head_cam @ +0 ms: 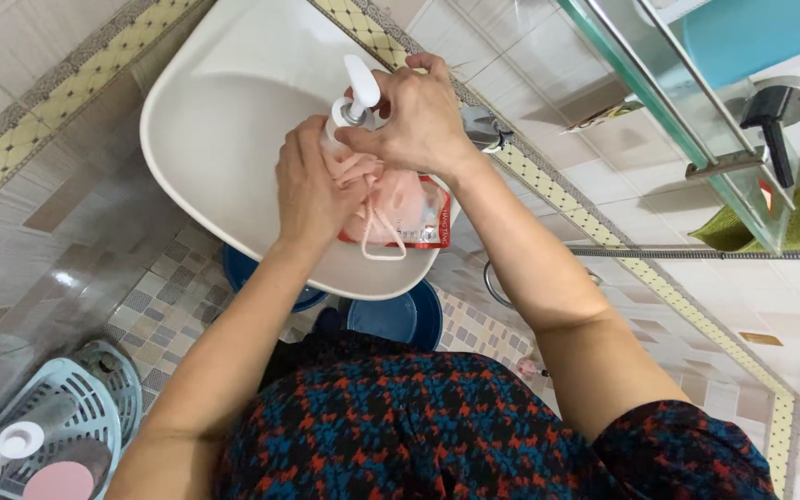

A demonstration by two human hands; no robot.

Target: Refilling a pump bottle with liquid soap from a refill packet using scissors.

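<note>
A pump bottle (418, 215) with a white pump head (361, 85) and a red-edged label stands on the rim of a white basin (224, 102). My right hand (418, 116) grips the pump's neck from above. Beside it, my left hand (312, 185) is closed around a pink mesh sponge (391, 206), pressed against the bottle under the nozzle. The sponge's pale cord loop (381, 245) hangs down over the label. Most of the bottle's body is hidden behind the sponge and my hands.
A chrome tap (483, 128) sits behind my right wrist. Glass shelf (687, 102) with metal rail at upper right, a green towel (789, 222) beneath it. Two blue buckets (400, 319) stand under the basin. A pale blue basket (57, 426) with bottles sits lower left on the tiled floor.
</note>
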